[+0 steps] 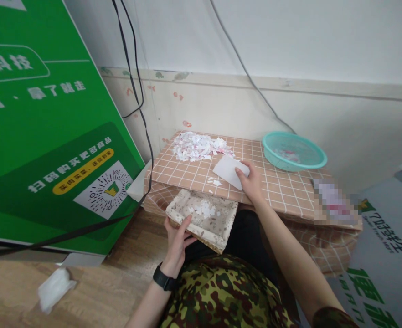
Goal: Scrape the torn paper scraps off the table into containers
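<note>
Grasping a cloth-lined basket point(208, 233) in the left hand point(176, 241) and pinching a white card point(227, 172) in the right hand point(252, 182), seemingly working partway through, with paper scraps point(205, 208) inside the basket, but loose bits point(216, 182) and a paper heap point(199, 146) left on the checked tablecloth point(279, 187).

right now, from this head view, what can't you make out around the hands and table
All in the head view:
- Underside of the lined basket: hidden by the basket itself.
- Some right hand fingers: behind the hand and white card.
- Item on the table's right corner: blurred by pixelation.
- Any print on the bowl's scraps: too small.
</note>
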The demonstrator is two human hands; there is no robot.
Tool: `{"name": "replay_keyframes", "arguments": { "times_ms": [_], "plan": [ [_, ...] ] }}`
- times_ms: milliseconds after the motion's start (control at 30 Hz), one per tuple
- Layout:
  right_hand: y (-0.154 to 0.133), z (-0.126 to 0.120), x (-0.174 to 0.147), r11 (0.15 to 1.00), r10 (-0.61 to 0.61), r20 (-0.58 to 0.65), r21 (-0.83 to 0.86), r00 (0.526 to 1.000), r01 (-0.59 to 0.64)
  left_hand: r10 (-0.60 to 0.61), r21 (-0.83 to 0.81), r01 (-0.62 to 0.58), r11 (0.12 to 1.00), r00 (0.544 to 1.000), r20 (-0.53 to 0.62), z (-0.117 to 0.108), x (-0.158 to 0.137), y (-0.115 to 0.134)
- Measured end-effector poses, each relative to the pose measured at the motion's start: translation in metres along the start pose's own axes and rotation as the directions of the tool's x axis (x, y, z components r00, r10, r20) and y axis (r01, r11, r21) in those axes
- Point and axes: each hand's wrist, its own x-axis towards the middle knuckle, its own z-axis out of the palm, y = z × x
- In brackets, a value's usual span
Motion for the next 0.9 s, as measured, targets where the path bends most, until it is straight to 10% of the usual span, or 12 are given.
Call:
{"name": "replay_keyframes", "arguments": {
  "times_ms": [600,767,900],
  "plan": [
    [-0.021,-0.001,-0.03,0.992,-0.049,0.362,0.127,0.931,0.003,0.013,0.005,-0.013,1.0,1.0,-0.016,0.0,0.003,-0.001],
    [0.008,-0.029,-0.009,0.992,0.071,-0.025,0.108,0.997,-0.068,0.019,0.006,-0.019,1.0,1.0,-0.003,-0.002,0.003,-0.002],
    [0.039,-0.059,0.009,0.995,0.018,-0.386,-0.082,0.922,-0.054,0.017,0.006,-0.017,1.0,1.0,0.007,-0.002,0.002,-0.002]
  ]
}}
